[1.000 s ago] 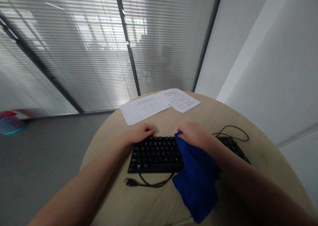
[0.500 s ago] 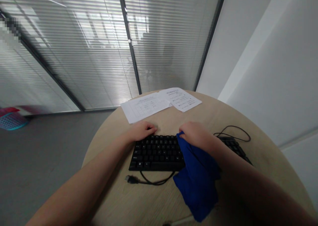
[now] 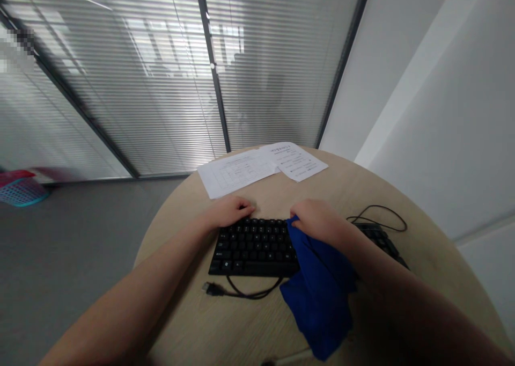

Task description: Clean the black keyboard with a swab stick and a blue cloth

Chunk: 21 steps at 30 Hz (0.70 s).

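A black keyboard lies on a round light-wood table. My left hand rests on the keyboard's far left corner, fingers curled over its top edge. My right hand is closed on a blue cloth, pressing it onto the middle of the keyboard. The cloth drapes over the keys and hangs down toward the table's near edge. The right part of the keyboard is hidden by my forearm.
The keyboard's black cable with a USB plug loops in front of it, and more cable curls at the right. Two printed paper sheets lie at the far edge. Glass walls with blinds stand behind; a pink-blue basket sits on the floor.
Both hands stay almost still on the keyboard; the view has drifted slightly, and the cloth hand has shifted a touch to the right.
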Each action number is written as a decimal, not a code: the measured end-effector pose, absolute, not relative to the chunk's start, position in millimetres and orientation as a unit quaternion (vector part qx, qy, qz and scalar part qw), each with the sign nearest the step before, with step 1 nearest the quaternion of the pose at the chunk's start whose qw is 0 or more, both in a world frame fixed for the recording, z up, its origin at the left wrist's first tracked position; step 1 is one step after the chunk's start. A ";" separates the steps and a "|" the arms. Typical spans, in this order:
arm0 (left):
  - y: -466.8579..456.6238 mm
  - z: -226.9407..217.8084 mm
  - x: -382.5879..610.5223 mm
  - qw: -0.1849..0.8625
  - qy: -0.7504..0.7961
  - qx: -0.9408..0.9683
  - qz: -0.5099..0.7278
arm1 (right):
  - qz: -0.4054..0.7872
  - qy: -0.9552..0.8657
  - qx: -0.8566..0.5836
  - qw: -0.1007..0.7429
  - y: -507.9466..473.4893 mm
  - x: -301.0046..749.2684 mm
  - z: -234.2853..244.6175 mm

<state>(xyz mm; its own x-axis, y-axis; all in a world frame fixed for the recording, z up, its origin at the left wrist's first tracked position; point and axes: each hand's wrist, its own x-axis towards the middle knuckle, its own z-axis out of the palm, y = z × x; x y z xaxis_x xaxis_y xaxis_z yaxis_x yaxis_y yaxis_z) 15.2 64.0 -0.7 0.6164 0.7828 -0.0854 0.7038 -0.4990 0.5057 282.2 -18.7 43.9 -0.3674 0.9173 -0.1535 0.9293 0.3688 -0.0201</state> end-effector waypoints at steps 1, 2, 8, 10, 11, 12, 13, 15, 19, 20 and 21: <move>64.3 -1.2 14.9 0.254 0.430 0.863 0.077 | -0.053 0.826 0.558 0.056 -18.8 282.6 44.1; 64.6 -1.6 14.8 0.254 0.430 0.863 0.076 | -0.059 0.827 0.557 0.052 -18.1 283.6 44.0; 63.6 -0.1 14.9 0.248 0.432 0.864 0.070 | -0.141 0.832 0.536 0.016 -1.8 296.6 37.7; 62.8 1.0 15.2 0.249 0.432 0.864 0.070 | -0.176 0.835 0.522 0.000 3.3 301.0 35.0; 62.4 1.4 15.4 0.250 0.432 0.864 0.070 | -0.192 0.835 0.515 -0.005 5.2 302.8 33.8; 62.1 1.7 15.6 0.250 0.433 0.863 0.072 | -0.206 0.835 0.511 -0.008 6.9 304.4 32.6; 61.8 1.9 15.8 0.251 0.434 0.862 0.073 | -0.218 0.834 0.508 -0.010 8.3 305.8 31.4; 61.4 1.9 16.0 0.255 0.436 0.859 0.076 | -0.234 0.832 0.504 -0.014 10.7 308.1 29.1; 61.4 1.3 15.9 0.263 0.432 0.859 0.085 | -0.255 0.831 0.495 -0.019 15.6 311.9 24.7; 61.5 1.2 15.9 0.262 0.430 0.860 0.086 | -0.262 0.829 0.495 -0.019 16.9 312.7 23.9; 61.7 1.2 15.8 0.261 0.429 0.861 0.086 | -0.270 0.825 0.496 -0.018 18.1 313.6 23.2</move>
